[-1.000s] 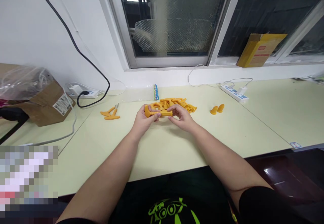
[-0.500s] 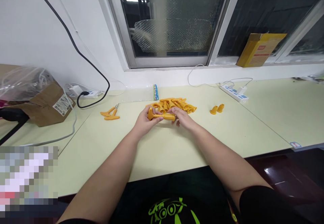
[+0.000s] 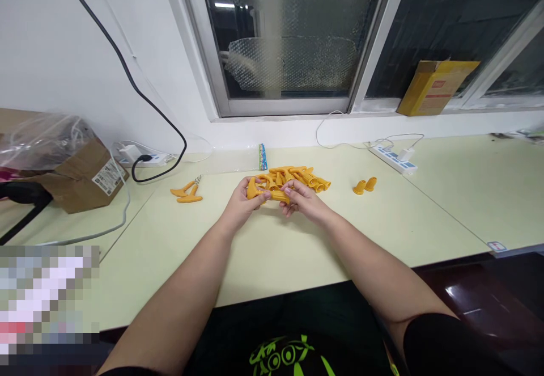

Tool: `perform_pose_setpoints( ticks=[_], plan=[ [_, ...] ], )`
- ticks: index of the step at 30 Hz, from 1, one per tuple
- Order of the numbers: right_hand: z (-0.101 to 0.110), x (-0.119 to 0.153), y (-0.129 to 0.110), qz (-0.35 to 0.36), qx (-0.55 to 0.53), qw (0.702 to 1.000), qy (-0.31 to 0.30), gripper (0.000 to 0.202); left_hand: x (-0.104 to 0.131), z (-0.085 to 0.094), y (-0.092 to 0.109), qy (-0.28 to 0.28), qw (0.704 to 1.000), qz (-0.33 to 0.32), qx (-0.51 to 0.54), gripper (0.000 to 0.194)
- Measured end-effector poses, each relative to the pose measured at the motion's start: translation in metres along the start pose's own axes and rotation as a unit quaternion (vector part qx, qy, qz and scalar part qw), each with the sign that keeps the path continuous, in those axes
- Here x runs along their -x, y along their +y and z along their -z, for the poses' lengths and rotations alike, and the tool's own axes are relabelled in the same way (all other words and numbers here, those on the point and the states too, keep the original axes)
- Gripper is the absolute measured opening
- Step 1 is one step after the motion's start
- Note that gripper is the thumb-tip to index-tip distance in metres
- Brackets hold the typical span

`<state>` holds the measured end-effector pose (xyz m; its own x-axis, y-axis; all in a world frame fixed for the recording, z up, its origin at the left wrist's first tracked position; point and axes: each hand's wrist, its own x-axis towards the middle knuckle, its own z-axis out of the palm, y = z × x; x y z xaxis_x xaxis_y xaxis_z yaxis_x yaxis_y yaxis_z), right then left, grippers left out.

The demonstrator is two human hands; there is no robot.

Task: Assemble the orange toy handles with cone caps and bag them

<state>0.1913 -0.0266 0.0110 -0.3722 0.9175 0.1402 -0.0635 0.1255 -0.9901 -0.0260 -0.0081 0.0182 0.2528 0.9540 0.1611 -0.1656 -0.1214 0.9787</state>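
Note:
Between my hands lies a yellow plastic T-handled tool (image 3: pixel 279 196), held level with its ribbed sleeve pointing right. My left hand (image 3: pixel 240 206) is closed around the crossbar end, thumb along the shaft. With thumb and fingers my right hand (image 3: pixel 306 200) grips the sleeve's end. Just behind them is a pile of similar yellow handles and sleeves (image 3: pixel 312 178), partly hidden by my fingers. To the left lie two yellow T-handles with metal spirals (image 3: pixel 190 198). Two flared yellow sleeves (image 3: pixel 359 187) stand together on the right.
A clear plastic bag (image 3: pixel 233 159) with a blue printed header lies behind the pile. Power strips (image 3: pixel 393 159) and cables run along the wall. At left sits an opened cardboard box (image 3: pixel 91 177). A yellow carton (image 3: pixel 440 88) leans on the window.
My right hand has shifted slightly left along the sleeve and now closes its fingertips on the end. The left hand keeps hold of the crossbar, its thumb a little further over.

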Motion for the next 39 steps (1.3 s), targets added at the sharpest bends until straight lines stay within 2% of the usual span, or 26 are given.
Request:
perform_pose_setpoints(
  ticks=[2, 5, 8, 9, 11, 12, 13, 14, 15, 17, 19, 21, 23, 30, 34, 37, 39],
  plan=[
    [0.0, 0.003, -0.004, 0.1, 0.101, 0.99, -0.001, 0.031, -0.001, 0.0, 0.001, 0.025, 0.999, 0.035, 0.024, 0.06],
    [0.0, 0.007, -0.012, 0.212, 0.232, 0.949, -0.027, 0.027, -0.003, 0.003, 0.003, 0.05, 0.992, 0.1, 0.057, 0.068],
    [0.001, 0.002, -0.019, 0.246, 0.268, 0.931, -0.026, 0.022, -0.008, 0.012, 0.005, 0.057, 0.988, 0.128, 0.056, 0.071],
    [0.002, -0.003, -0.021, 0.251, 0.269, 0.93, -0.007, 0.023, -0.01, 0.019, 0.006, 0.077, 0.989, 0.12, 0.041, 0.068],
    [0.004, -0.014, -0.023, 0.254, 0.272, 0.927, 0.051, 0.024, -0.015, 0.036, 0.01, 0.15, 0.985, 0.076, -0.041, 0.057],
    [0.006, -0.021, -0.023, 0.254, 0.275, 0.924, 0.078, 0.025, -0.016, 0.048, 0.013, 0.204, 0.972, 0.043, -0.111, 0.049],
    [0.007, -0.029, -0.023, 0.252, 0.281, 0.921, 0.097, 0.026, -0.017, 0.06, 0.015, 0.249, 0.946, 0.007, -0.205, 0.042],
    [0.009, -0.036, -0.023, 0.251, 0.289, 0.918, 0.104, 0.026, -0.017, 0.073, 0.017, 0.287, 0.908, -0.02, -0.303, 0.035],
    [0.011, -0.044, -0.022, 0.248, 0.302, 0.915, 0.104, 0.026, -0.016, 0.086, 0.018, 0.323, 0.863, -0.025, -0.387, 0.03],
    [0.013, -0.057, -0.017, 0.233, 0.342, 0.905, 0.1, 0.024, -0.014, 0.109, 0.018, 0.354, 0.797, 0.016, -0.488, 0.028],
    [0.012, -0.068, -0.011, 0.209, 0.388, 0.892, 0.099, 0.022, -0.012, 0.125, 0.014, 0.349, 0.768, 0.092, -0.529, 0.033],
    [0.009, -0.077, -0.005, 0.186, 0.42, 0.883, 0.1, 0.021, -0.013, 0.134, 0.007, 0.324, 0.758, 0.16, -0.543, 0.041],
    [0.005, -0.083, 0.0, 0.168, 0.438, 0.877, 0.101, 0.021, -0.016, 0.139, 0.0, 0.301, 0.752, 0.196, -0.553, 0.045],
    [-0.001, -0.09, 0.0, 0.105, 0.503, 0.854, 0.083, 0.022, -0.023, 0.144, -0.01, 0.282, 0.718, 0.21, -0.601, 0.047],
    [0.002, -0.081, -0.008, 0.12, 0.518, 0.842, 0.091, 0.028, -0.023, 0.144, -0.01, 0.268, 0.709, 0.228, -0.611, 0.052],
    [0.018, -0.068, -0.012, 0.156, 0.508, 0.837, 0.127, 0.022, -0.025, 0.146, -0.012, 0.244, 0.713, 0.222, -0.619, 0.052],
    [0.04, -0.054, -0.013, 0.171, 0.505, 0.829, 0.171, 0.016, -0.026, 0.148, -0.013, 0.224, 0.708, 0.205, -0.638, 0.047]
  ],
)
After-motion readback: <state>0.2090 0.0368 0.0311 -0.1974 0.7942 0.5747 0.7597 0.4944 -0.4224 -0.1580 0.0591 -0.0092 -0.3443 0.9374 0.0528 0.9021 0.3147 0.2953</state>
